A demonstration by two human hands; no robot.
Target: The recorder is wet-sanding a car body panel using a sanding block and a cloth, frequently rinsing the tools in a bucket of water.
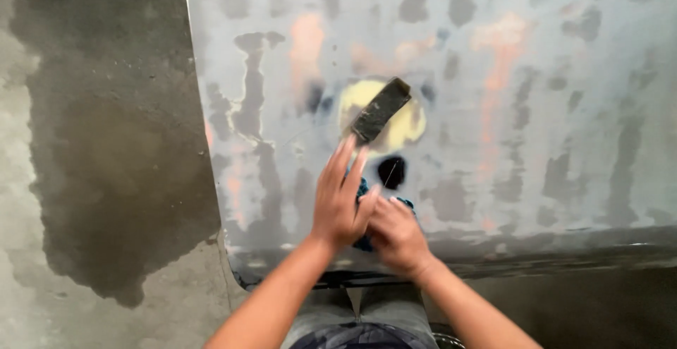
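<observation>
My left hand [340,204] pinches a dark sanding block [381,110] over the yellow filler patch [405,127]; my right hand [396,233], below the patch, clutches a blue cloth [364,192]. I judge the grey panel [564,109] only partly sanded.

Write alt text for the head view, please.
Left hand presses a dark sanding block against a grey, patchy sanded panel over a yellow filler spot; right hand holds a blue cloth beside it. Wet concrete floor lies left.
</observation>
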